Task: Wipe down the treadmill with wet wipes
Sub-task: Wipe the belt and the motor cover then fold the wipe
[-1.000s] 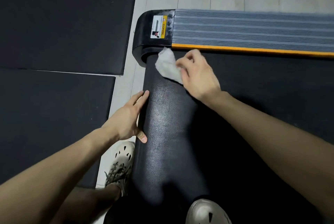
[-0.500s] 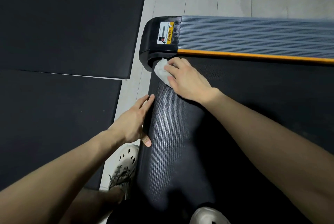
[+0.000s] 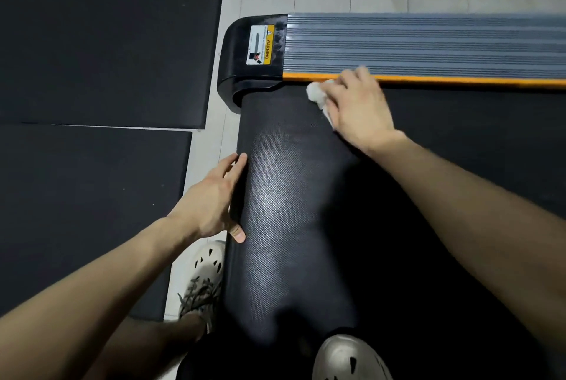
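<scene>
- My right hand (image 3: 361, 106) grips the wet wipe (image 3: 317, 94), bunched left of its fingers, at the treadmill belt's (image 3: 291, 195) far edge.
- My left hand (image 3: 214, 198) lies flat on the belt's left edge.

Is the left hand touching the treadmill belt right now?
Touching. Head view shows the left hand lying along the treadmill belt edge, its thumb tip on the textured surface.

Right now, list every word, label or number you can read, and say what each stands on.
"WARNING": on the yellow edge of the sticker on the treadmill's black end cap.
The sticker's small print on white: too small to read.
No other text is visible.
</scene>
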The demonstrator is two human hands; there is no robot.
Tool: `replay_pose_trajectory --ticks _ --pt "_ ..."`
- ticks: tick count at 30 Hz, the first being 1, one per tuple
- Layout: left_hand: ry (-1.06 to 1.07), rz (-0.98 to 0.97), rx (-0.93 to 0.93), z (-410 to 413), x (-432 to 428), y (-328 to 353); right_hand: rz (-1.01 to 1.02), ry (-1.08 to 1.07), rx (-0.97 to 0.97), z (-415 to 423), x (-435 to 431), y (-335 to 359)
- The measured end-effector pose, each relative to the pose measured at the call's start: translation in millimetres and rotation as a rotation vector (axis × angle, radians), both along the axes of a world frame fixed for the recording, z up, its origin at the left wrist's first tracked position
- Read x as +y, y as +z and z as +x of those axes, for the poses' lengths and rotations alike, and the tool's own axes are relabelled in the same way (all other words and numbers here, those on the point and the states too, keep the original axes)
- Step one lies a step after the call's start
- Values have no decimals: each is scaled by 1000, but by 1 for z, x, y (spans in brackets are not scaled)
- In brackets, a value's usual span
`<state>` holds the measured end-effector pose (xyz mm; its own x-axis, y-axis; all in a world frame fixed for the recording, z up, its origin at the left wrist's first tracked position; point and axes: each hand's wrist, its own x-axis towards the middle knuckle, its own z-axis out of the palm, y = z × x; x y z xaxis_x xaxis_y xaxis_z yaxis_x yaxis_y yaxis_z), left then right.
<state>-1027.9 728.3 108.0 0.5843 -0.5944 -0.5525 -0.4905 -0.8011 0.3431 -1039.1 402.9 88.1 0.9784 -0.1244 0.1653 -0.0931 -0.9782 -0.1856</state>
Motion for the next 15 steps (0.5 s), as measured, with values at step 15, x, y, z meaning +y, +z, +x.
replay_pose_trajectory --ticks 15 --pt "-400 152 -204 20 -25 11 170 -443 -40 -58 -49 4"
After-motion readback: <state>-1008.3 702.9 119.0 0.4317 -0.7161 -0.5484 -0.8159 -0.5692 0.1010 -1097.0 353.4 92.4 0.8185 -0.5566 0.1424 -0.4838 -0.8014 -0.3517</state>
